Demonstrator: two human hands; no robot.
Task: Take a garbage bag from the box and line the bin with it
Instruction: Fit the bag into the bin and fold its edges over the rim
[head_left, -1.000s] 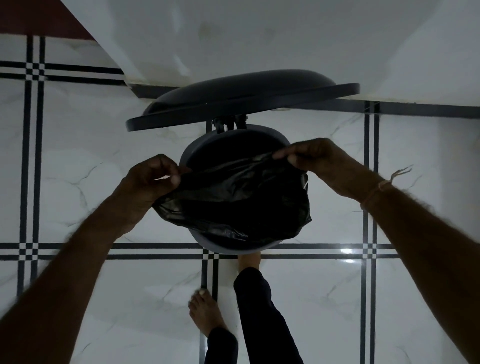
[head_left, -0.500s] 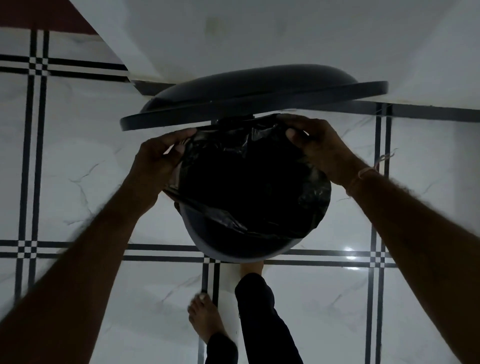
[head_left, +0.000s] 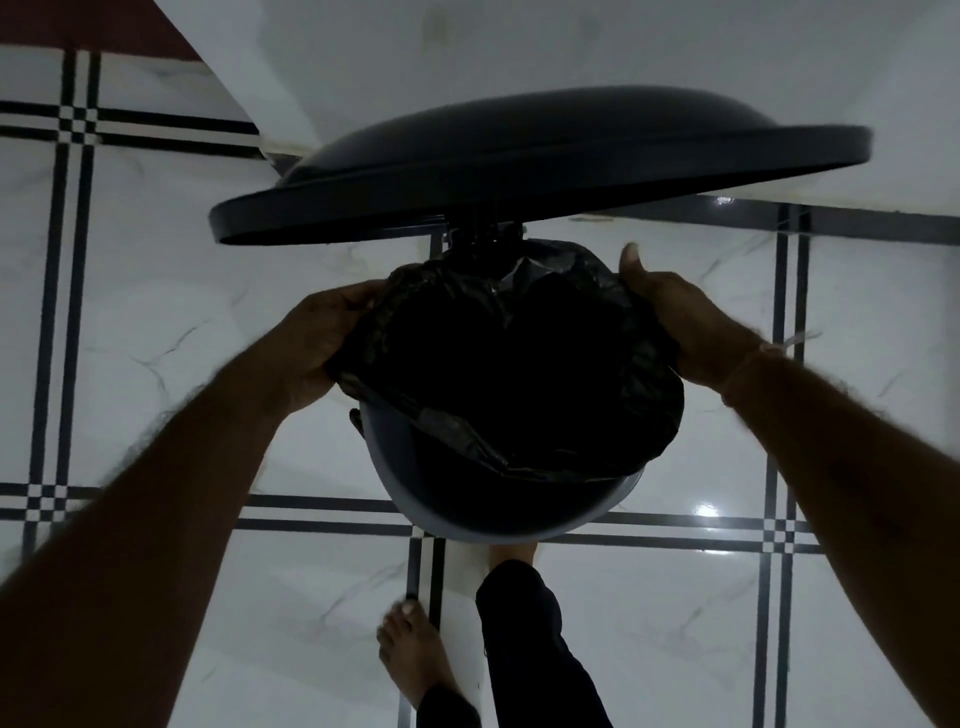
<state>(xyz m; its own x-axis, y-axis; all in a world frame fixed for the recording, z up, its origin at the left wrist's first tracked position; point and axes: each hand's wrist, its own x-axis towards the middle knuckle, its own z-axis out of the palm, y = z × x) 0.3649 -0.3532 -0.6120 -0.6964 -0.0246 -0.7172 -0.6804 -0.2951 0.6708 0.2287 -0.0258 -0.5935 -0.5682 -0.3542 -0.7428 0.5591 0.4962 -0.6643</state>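
We have the black garbage bag (head_left: 511, 364) spread over the mouth of the round pedal bin (head_left: 498, 514), with the lid (head_left: 488, 171) tipped up behind it. 2 hands on the bag's hem — left hand (head_left: 317, 343) clenched on the left edge, right hand (head_left: 675, 317) gripping the right edge with the thumb up. The far and side parts of the hem look folded over the rim; the near part sags inside, so the grey rim shows bare there. Bag is thin, light, limp film, likely slippery and easy to tear — best to pinch a doubled fold of the hem, not 1 layer, and stretch gently outward. 1 foot (head_left: 511, 553) seems to press the pedal; the other foot (head_left: 410, 654) rests on the tiled floor (head_left: 156, 291).
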